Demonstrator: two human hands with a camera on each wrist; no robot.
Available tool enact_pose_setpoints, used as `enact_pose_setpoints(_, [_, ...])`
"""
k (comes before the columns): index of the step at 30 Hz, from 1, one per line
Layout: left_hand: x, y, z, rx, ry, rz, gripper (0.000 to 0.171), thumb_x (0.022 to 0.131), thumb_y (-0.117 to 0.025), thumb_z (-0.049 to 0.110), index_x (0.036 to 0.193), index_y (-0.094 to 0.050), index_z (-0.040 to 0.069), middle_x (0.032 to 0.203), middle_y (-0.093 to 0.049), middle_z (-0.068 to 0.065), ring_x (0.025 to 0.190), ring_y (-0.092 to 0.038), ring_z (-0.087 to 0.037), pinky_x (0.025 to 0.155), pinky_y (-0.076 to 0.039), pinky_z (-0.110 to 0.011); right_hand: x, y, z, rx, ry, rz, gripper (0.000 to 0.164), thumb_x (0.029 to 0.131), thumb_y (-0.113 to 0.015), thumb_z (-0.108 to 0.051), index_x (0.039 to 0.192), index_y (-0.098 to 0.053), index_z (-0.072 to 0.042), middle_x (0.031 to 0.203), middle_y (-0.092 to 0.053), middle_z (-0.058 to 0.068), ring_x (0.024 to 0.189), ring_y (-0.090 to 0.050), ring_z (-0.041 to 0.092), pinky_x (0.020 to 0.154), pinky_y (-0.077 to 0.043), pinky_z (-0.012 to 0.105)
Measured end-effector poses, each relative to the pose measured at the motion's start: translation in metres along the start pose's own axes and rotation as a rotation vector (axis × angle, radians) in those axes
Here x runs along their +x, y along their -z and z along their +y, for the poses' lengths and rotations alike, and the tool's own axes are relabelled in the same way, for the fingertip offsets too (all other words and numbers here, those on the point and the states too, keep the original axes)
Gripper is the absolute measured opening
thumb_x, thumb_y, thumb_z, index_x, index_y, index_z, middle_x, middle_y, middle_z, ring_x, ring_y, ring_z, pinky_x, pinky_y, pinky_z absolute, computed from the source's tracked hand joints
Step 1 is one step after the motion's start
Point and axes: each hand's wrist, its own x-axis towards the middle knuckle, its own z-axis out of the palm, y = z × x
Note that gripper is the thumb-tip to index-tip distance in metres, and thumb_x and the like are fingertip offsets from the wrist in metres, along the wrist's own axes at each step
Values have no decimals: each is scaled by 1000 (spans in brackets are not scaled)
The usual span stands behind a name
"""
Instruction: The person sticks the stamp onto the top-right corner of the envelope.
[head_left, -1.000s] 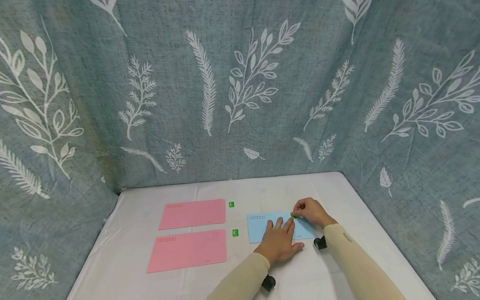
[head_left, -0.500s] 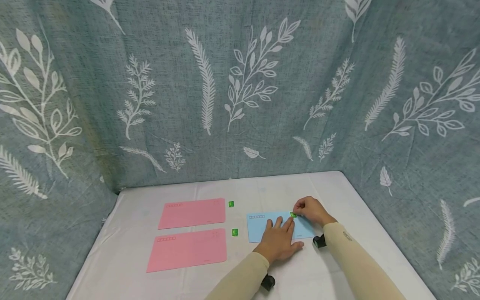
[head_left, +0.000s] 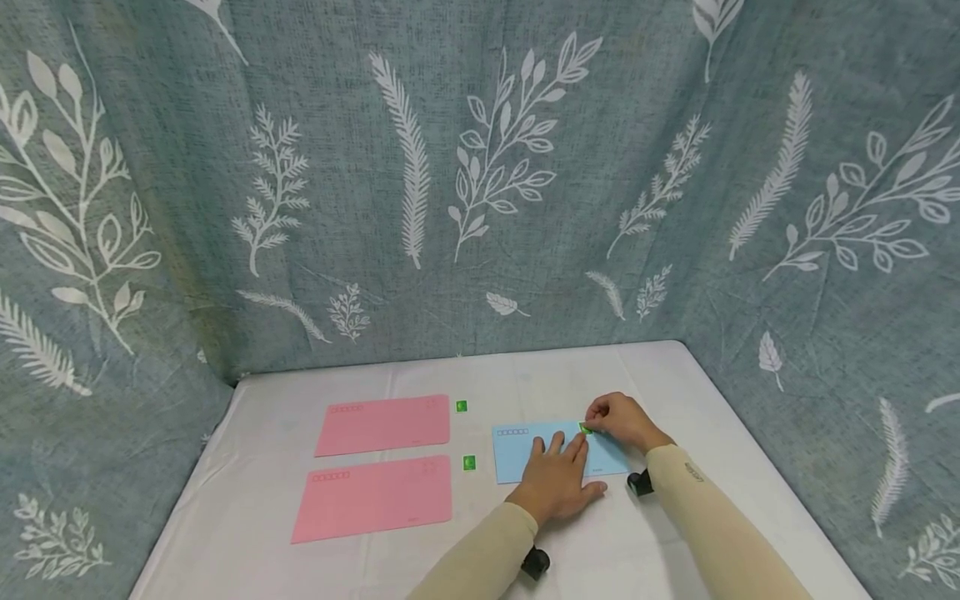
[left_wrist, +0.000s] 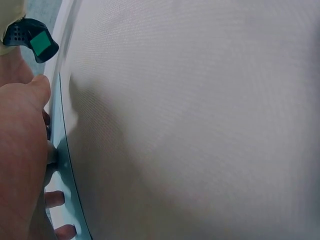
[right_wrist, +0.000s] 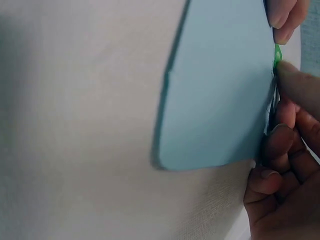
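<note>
A blue envelope (head_left: 516,458) lies on the white table to the right of centre. My left hand (head_left: 555,479) rests on it with straight, spread fingers, its index fingertip close to a small green stamp (head_left: 584,428) at the envelope's upper edge. Thumb and fingertips of my right hand (head_left: 624,421) pinch that stamp, the other fingers curled. In the right wrist view, a green sliver of the stamp (right_wrist: 278,54) shows at the envelope's edge beside the thumb. The left wrist view has the left hand (left_wrist: 22,150) over a strip of the blue envelope (left_wrist: 67,175).
Two pink envelopes (head_left: 375,500) lie one behind the other on the left. A green stamp (head_left: 469,462) sits right of the nearer one, and another green stamp (head_left: 461,407) right of the farther one. A leaf-patterned curtain (head_left: 450,208) surrounds the white table (head_left: 247,467).
The green stamp under my right fingertips has come down flatter against the envelope, and more of its face shows. My left hand stays in place.
</note>
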Motion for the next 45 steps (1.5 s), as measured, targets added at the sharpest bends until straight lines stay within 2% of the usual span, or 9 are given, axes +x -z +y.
enact_pose_setpoints(8, [-4, 7, 0, 9, -6, 12, 84, 109, -27, 74, 172, -36, 20, 176, -30, 8, 160, -31, -22, 124, -31, -53, 0, 0, 0, -13, 5, 22, 12, 99, -77, -9, 87, -79, -10, 82, -70, -2, 80, -61, 18, 82, -52, 41])
enact_pose_setpoints(16, [-5, -1, -3, 40, -23, 23, 84, 110, -21, 74, 172, -35, 20, 177, -29, 9, 158, -32, -21, 122, -32, -50, 0, -2, -2, -8, -40, 15, 12, 100, -77, -9, 88, -79, -11, 82, -69, -2, 81, -61, 18, 83, -52, 41])
enact_pose_setpoints(22, [-2, -3, -3, 49, -13, 30, 83, 110, -20, 73, 172, -34, 21, 177, -28, 9, 159, -30, -21, 122, -31, -50, 1, -2, -2, -4, -28, 19, 12, 100, -76, -9, 89, -79, -10, 83, -70, -1, 81, -61, 19, 83, -53, 41])
enact_pose_setpoints(28, [-3, 1, -4, 27, -13, 24, 82, 110, -22, 72, 172, -35, 20, 177, -28, 9, 159, -31, -21, 123, -31, -50, 1, -2, -4, -7, -13, 21, 12, 100, -76, -8, 88, -79, -10, 82, -69, -1, 80, -61, 19, 82, -53, 41])
enact_pose_setpoints(38, [-1, -2, -5, -6, -4, 31, 83, 110, -24, 74, 172, -36, 20, 176, -30, 9, 159, -30, -22, 122, -30, -50, 3, -1, -5, -5, -31, 26, 17, 103, -70, -15, 94, -82, -7, 85, -71, 0, 81, -60, 20, 78, -52, 39])
enact_pose_setpoints(45, [-7, 7, -4, -7, -14, 30, 81, 111, -23, 72, 171, -38, 20, 176, -31, 9, 158, -32, -21, 120, -32, -49, -1, 1, -7, -10, -48, 39, 20, 106, -67, -15, 97, -82, -5, 87, -71, 1, 81, -60, 19, 77, -52, 38])
